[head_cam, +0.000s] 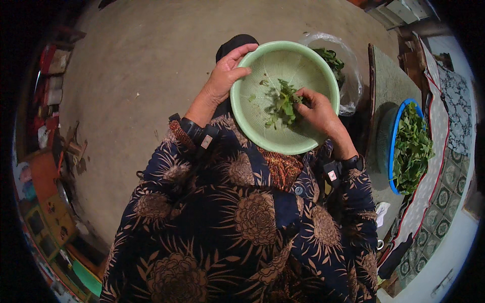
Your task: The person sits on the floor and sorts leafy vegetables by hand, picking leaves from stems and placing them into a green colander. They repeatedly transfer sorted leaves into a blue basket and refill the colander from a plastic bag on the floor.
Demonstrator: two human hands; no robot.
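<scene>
A pale green plastic colander rests over my lap, tilted a little. My left hand grips its left rim, thumb inside and fingers along the outside. Inside the colander, my right hand pinches a small bunch of leafy greens between thumb and fingers. A few loose leaf bits lie on the mesh near the bunch. Behind the colander's right rim, a clear plastic bag holds more dark green leaves, partly hidden by the colander.
To my right, a blue-rimmed basket heaped with leafy greens stands on a greenish board surface. A white cloth or tissue lies nearer me. Concrete floor spreads ahead and left. Wooden cabinets line the far left.
</scene>
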